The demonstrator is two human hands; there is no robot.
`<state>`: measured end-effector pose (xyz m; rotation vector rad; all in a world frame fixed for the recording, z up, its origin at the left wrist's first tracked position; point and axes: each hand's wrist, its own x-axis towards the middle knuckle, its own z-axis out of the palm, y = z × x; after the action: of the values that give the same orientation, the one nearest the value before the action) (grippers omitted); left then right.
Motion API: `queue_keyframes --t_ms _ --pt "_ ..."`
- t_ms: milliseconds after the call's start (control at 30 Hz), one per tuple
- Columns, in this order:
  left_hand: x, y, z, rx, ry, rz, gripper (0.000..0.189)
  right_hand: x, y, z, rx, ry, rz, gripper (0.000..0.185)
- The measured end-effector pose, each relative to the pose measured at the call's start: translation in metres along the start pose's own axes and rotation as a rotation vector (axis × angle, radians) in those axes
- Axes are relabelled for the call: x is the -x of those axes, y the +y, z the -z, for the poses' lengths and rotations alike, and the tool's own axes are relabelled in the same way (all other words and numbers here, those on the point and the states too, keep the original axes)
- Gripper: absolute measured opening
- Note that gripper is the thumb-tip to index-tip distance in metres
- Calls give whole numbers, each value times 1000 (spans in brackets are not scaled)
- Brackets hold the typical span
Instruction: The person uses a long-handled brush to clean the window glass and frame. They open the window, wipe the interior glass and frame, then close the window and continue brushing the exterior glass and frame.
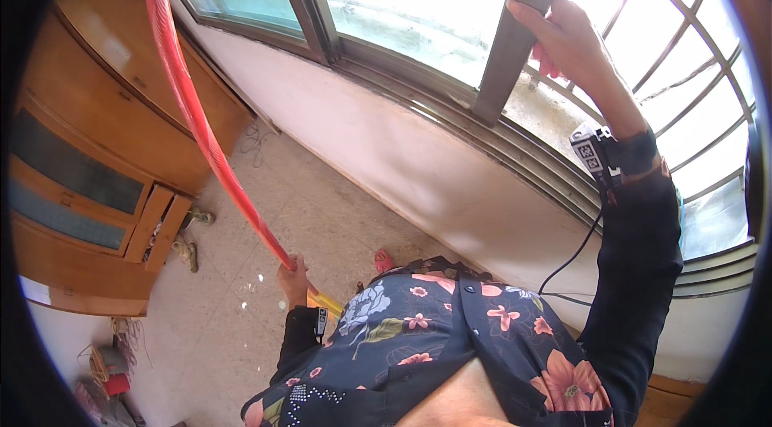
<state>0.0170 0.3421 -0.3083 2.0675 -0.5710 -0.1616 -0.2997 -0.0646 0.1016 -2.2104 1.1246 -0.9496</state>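
Observation:
My left hand (294, 282) is closed around a long red pole (199, 107), which rises towards the top left of the view. Below that hand a yellow section of the pole (324, 301) shows beside my flowered shirt. My right hand (558, 35) grips the dark metal frame of a sliding window (518, 47), thumb on the near face and fingers around the far edge. Glass panes (416, 11) lie to the left of this frame, and the open part of the window is to its right. The pole's upper end is out of view.
Curved metal window bars (663, 5) stand outside. The window track (434, 107) runs above a pale wall (362, 143). A wooden cabinet (90, 155) stands at the left, with shoes (188, 253) on the floor (241, 330) beside it. A black cable (570, 261) hangs by my right arm.

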Motion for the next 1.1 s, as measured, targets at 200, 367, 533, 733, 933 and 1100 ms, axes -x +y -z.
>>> queue_keyframes --t_ms 200,367,533,733,933,1100 --pt "1 18 5 61 -28 24 17 -14 7 -6 45 -52 79 63" --pt "13 21 17 70 8 38 19 -5 4 15 505 -80 366 42" --pt "18 1 31 91 83 81 18 -6 -33 -46 402 -118 668 30" --pt "2 -27 45 -8 75 80 13 -72 -78 -195 381 -52 843 28" --pt "-1 -57 58 25 151 156 16 -109 -100 -253 148 -211 201 38" --pt "-11 -74 56 -74 206 234 15 -130 -83 -274 954 30 938 13"
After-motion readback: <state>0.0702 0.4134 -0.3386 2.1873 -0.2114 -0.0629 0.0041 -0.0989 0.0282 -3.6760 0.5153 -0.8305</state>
